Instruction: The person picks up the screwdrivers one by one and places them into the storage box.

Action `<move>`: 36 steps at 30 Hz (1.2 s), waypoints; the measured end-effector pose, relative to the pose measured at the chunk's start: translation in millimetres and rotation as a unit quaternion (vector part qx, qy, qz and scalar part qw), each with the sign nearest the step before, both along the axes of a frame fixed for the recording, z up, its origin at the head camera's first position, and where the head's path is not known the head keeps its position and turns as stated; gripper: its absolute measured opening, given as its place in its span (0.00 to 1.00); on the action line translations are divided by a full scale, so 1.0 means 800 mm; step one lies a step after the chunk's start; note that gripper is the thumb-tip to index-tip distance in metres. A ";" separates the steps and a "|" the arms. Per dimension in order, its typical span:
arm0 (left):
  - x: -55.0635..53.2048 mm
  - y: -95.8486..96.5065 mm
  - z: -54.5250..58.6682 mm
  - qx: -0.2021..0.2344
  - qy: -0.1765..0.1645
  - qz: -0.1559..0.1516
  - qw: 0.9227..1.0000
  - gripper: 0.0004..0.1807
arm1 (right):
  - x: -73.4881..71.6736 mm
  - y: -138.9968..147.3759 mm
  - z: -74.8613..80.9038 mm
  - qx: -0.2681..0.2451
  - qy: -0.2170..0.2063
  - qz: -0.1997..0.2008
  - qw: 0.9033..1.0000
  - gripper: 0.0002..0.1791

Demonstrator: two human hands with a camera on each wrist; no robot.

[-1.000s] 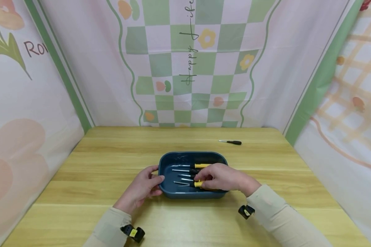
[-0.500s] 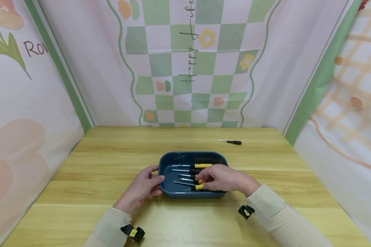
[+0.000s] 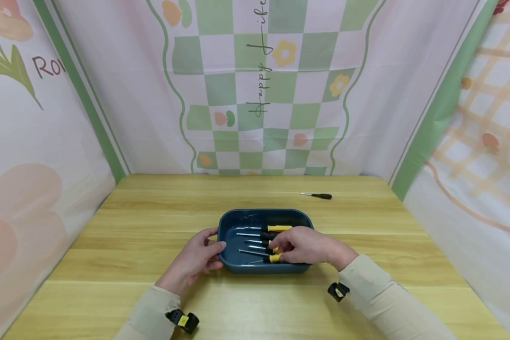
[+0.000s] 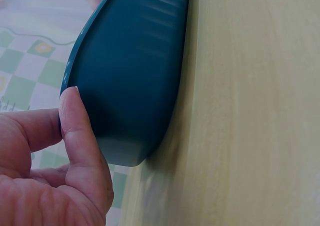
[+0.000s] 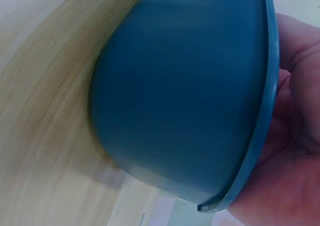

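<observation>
A dark blue rectangular tray (image 3: 267, 268) stands mid-table. Several screwdrivers lie in it side by side, shafts leftward; one nearest the front has a yellow and black handle (image 3: 274, 258). My left hand (image 3: 200, 257) grips the tray's left end, thumb over the rim; the left wrist view shows thumb and finger pinching that rim (image 4: 75, 61). My right hand (image 3: 308, 245) reaches in over the right end, its curled fingers and thumb at the front screwdriver's handle. The hand covers the handle ends, and in the right wrist view the tray wall (image 5: 180, 86) hides the fingertips.
A small black-handled screwdriver (image 3: 321, 196) lies on the wooden table (image 3: 165, 203) behind the tray, to the right. Patterned cloth (image 3: 263, 85) hangs behind the table and at both sides.
The front yellow-handled screwdriver has shifted toward the tray's near wall, and my right hand's fingers have shifted slightly right. The left hand and tray have stayed put.
</observation>
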State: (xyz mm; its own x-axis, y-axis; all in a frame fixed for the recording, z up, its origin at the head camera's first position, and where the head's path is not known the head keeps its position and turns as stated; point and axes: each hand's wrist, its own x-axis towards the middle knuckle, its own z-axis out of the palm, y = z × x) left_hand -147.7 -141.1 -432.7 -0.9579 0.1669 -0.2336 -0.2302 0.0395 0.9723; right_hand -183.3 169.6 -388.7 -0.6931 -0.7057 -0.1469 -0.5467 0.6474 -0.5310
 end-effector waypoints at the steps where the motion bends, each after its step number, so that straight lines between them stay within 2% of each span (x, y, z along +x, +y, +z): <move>1: 0.000 0.000 0.000 0.000 0.000 0.000 1.000 0.30 | 0.000 0.000 0.000 0.000 -0.001 -0.001 1.000 0.17; 36: -0.001 0.000 0.000 -0.002 -0.003 0.004 1.000 0.30 | 0.003 -0.001 0.000 0.000 -0.017 -0.010 1.000 0.18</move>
